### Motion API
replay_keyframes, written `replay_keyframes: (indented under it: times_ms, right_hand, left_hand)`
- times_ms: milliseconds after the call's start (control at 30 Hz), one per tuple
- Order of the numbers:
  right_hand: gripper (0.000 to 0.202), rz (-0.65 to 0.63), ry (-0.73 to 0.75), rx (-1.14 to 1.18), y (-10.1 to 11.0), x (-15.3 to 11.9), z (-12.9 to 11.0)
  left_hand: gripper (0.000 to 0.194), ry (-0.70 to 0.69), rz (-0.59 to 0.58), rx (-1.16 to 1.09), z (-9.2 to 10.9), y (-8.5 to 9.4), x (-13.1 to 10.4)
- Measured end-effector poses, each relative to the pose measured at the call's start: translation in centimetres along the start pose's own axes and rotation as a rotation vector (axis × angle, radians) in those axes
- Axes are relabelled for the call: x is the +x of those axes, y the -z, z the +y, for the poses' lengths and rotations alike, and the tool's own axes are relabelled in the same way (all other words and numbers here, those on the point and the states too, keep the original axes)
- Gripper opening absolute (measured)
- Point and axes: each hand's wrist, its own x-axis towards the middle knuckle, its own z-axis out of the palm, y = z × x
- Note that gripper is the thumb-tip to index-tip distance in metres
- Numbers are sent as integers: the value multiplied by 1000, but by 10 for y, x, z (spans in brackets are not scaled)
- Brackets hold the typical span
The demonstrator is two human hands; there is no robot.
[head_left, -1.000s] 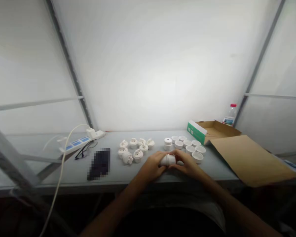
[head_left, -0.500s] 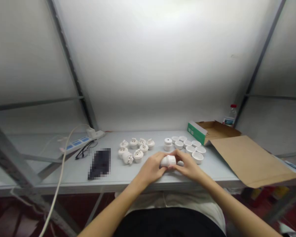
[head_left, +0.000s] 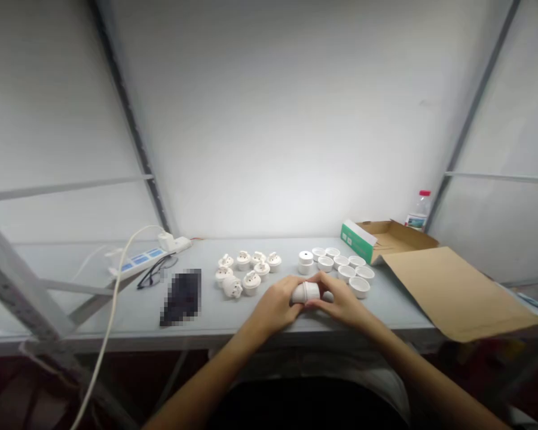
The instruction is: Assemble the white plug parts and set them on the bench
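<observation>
Between my two hands is a white round plastic fitting [head_left: 305, 292], lying on its side with a raised ring around its middle. My left hand [head_left: 278, 303] is closed on its left end. The fingers and thumb of my right hand [head_left: 339, 300] pinch its right end. Just behind my hands stands a short white capped piece [head_left: 305, 262] with a small hole in its top. To its right sit several open white round caps [head_left: 346, 273]. Left of my hands are several white round pieces with slotted, raised tops [head_left: 251, 282]; one of them [head_left: 232, 288] is tipped over.
An open cardboard box [head_left: 399, 238] with a green side is at the back right, its flap [head_left: 461, 292] hanging past the table edge. Behind it stands a bottle [head_left: 419, 210]. On the left are a power strip [head_left: 138, 261], glasses [head_left: 155, 273], a blurred dark item [head_left: 182, 297] and a cable [head_left: 114, 298].
The light has shifted: the back wall's top is darker and its lower part brighter. Both hands and the white fitting keep nearly the same place.
</observation>
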Motion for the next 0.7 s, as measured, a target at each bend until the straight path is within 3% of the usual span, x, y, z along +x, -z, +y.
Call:
replay_keyframes:
  times_ms: [700]
  right_hand:
    - [29,-62,-10,-49,-1,-1,-3]
  left_hand:
    - [32,20,-60,63,1,1,0]
